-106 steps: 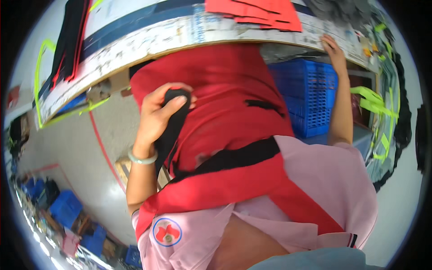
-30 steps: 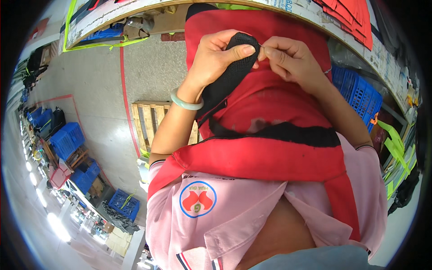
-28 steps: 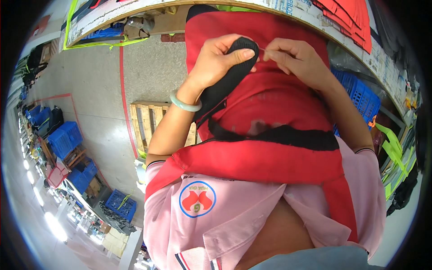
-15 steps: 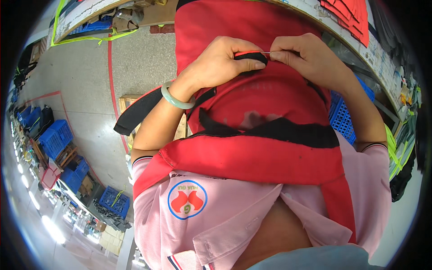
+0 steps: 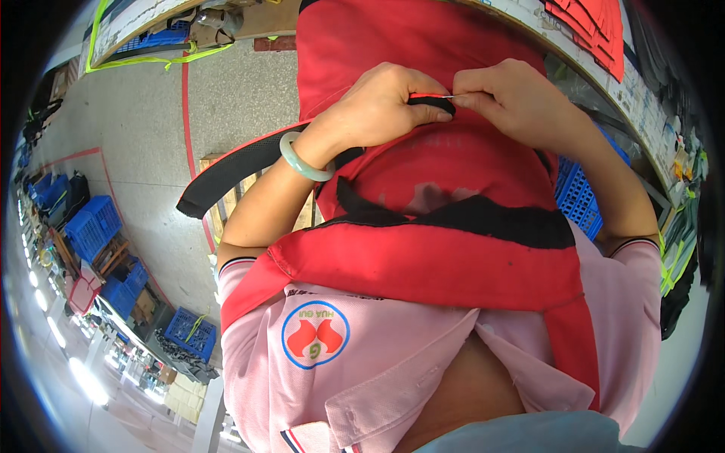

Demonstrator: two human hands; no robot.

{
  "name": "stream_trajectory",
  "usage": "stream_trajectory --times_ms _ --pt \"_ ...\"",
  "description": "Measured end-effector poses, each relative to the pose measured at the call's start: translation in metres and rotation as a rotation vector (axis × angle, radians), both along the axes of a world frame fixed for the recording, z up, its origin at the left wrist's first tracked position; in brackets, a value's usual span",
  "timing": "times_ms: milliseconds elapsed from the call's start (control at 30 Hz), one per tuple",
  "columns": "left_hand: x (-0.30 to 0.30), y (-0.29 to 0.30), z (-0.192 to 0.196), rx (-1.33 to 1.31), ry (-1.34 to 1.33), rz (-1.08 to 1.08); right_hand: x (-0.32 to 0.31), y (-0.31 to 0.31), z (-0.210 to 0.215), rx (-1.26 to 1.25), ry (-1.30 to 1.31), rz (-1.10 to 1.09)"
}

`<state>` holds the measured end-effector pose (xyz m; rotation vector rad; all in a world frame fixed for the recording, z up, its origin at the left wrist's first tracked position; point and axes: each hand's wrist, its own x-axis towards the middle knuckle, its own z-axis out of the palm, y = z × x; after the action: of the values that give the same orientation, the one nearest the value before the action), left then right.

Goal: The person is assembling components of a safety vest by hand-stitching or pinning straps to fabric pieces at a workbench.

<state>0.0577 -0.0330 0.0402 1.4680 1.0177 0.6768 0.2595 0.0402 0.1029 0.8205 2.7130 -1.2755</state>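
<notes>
Over my lap, my left hand (image 5: 381,106) is closed on a black strip with a red edge (image 5: 433,103), its end between thumb and fingers. The strip's long tail, black mesh on one face, passes by the forearm and hangs off to the left. My right hand (image 5: 513,102) pinches a thin metal pointed tool (image 5: 448,97), perhaps a needle; its tip meets the strip's red edge, and the rest is hidden in the fingers. Beneath both hands spreads a red apron (image 5: 423,170) with a black band.
A worktable (image 5: 581,68) with stacked red pieces (image 5: 585,34) runs along the right. Below it stands a blue crate (image 5: 578,192). A wooden pallet (image 5: 226,208) lies on the floor at left, with more blue crates (image 5: 94,224) beyond. Another table (image 5: 143,26) edges the far left.
Both hands have shifted slightly, the left one a little to the right. The strip's hanging tail has swung a bit further left. Both grips are kept.
</notes>
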Motion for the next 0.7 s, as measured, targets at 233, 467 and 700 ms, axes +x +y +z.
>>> stream_trajectory --times_ms 233,467,700 --pt "-0.001 0.005 0.001 -0.13 -0.102 0.035 0.006 -0.002 -0.02 -1.086 -0.014 -0.468" --pt "-0.007 0.01 -0.012 -0.26 -0.228 -0.022 0.021 0.016 -0.033 -0.662 -0.048 -0.319" --pt "-0.011 0.013 -0.007 -0.316 -0.29 0.009 0.013 -0.002 -0.015 -0.499 0.04 -0.315"
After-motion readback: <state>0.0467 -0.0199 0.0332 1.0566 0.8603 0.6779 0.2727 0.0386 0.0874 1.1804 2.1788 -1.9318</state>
